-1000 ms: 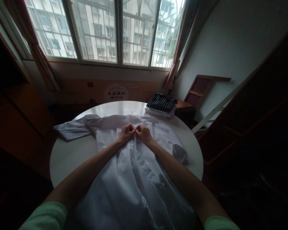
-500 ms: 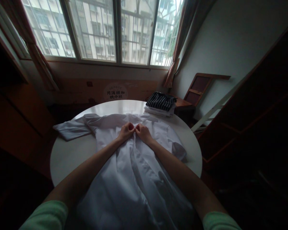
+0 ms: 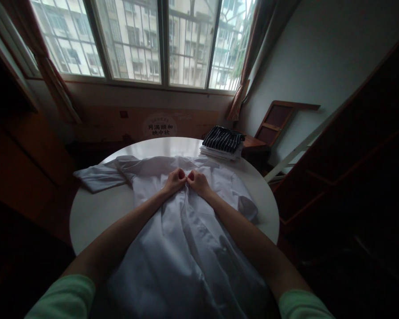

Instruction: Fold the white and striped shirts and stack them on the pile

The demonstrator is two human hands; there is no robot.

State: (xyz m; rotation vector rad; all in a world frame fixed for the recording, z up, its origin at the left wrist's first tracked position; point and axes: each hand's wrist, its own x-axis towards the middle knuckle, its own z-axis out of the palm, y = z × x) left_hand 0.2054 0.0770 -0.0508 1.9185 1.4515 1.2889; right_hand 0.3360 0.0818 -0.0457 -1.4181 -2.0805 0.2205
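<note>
On the round white table (image 3: 96, 212), a white shirt (image 3: 182, 248) lies spread flat, front side up, its hem end running toward the camera and off the near table edge. Collar end points toward the window (image 3: 146, 40). One long sleeve (image 3: 98, 176) extends to the left across the tabletop and reaches the table rim. The sleeve on the other side is folded up short near the right rim.

Left hand (image 3: 174, 180): rests on the shirt at the upper chest, just below the collar. Fingers curled closed, pinching the fabric along the front opening. Red nail visible on the thumb.

Right hand (image 3: 197, 181): mirror position, just beside the left hand. Fingers curled closed on the opposite edge of the front opening. Thumb tips of the two hands nearly meet; whether they touch cannot be told. Whether a button sits between them is too small to tell.

Both forearms lie over the shirt body, converging toward the centre line. Pale green short sleeves show at the bottom corners of the view.

At the far right of the table, a stack of folded garments (image 3: 223, 142): dark striped piece on top, white pieces beneath. Well apart from both hands.

Behind the table, a wooden wall panel carries a round sign (image 3: 159, 127) with printed characters. Curtains hang at both window sides.
</note>
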